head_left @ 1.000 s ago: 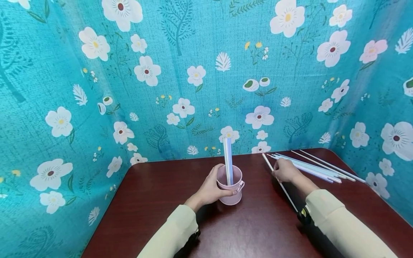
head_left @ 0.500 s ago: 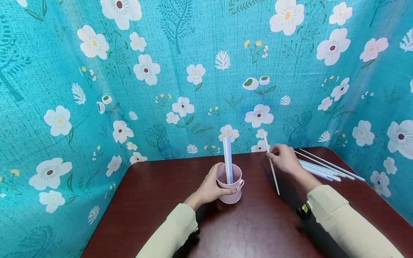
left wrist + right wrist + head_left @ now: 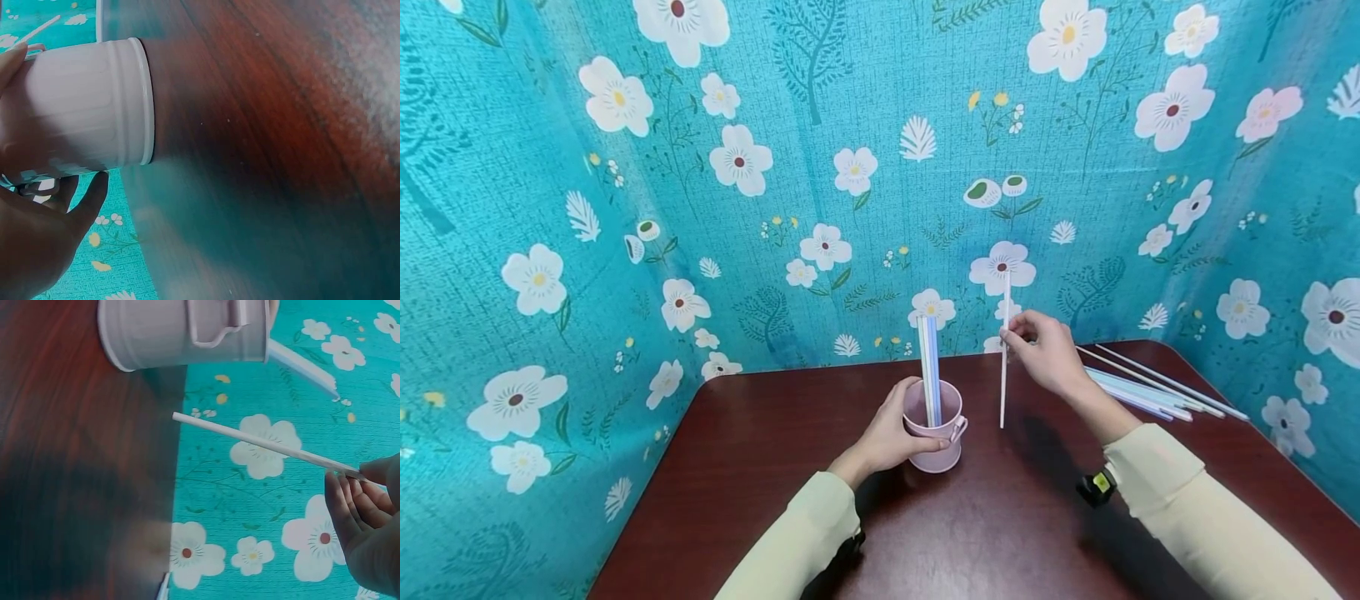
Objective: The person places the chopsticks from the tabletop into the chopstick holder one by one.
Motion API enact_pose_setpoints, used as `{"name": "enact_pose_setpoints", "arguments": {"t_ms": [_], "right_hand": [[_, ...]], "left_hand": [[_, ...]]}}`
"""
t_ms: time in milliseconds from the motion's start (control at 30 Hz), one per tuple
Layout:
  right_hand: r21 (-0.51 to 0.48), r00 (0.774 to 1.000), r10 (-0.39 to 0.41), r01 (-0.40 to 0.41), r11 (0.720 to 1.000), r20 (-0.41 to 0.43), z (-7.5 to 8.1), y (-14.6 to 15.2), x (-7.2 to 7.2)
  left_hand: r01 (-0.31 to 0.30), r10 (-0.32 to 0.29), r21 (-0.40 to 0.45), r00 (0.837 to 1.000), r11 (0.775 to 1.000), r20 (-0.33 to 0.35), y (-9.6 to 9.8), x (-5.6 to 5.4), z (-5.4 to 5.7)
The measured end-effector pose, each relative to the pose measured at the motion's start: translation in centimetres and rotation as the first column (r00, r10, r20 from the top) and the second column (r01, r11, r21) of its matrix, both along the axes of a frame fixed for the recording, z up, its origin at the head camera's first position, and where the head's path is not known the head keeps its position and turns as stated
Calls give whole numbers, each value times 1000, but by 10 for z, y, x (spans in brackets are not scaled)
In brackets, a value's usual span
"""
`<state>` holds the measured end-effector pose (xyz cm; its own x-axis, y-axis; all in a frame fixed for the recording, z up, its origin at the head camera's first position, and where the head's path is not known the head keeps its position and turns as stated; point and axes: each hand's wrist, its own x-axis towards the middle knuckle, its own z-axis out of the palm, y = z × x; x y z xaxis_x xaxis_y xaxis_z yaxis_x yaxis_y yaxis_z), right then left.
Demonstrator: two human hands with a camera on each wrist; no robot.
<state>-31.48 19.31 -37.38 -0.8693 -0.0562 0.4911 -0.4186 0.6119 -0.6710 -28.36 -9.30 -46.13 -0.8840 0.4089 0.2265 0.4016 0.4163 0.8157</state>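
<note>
We see the right hand [image 3: 1045, 350] pinching a stick [image 3: 1003, 379] around mid-length, long axis nearly upright. Left of and below those fingers, apart from the stick, stands a bucket [image 3: 938, 458]; the nearer, left hand [image 3: 887, 435] grips it. Loose sticks [image 3: 1137, 392] lie right of the fingers.
</note>
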Motion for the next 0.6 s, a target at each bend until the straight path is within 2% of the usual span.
{"name": "enact_pose_setpoints", "arguments": {"t_ms": [233,600], "right_hand": [[-51,997,-17,13,999,-75,15,-9,3],[-198,981,24,-63,978,-191,32,-30,10]], "left_hand": [[3,-3,8,1000,1000,-2,0,2,3],[3,-3,8,1000,1000,-11,0,1,2]]}}
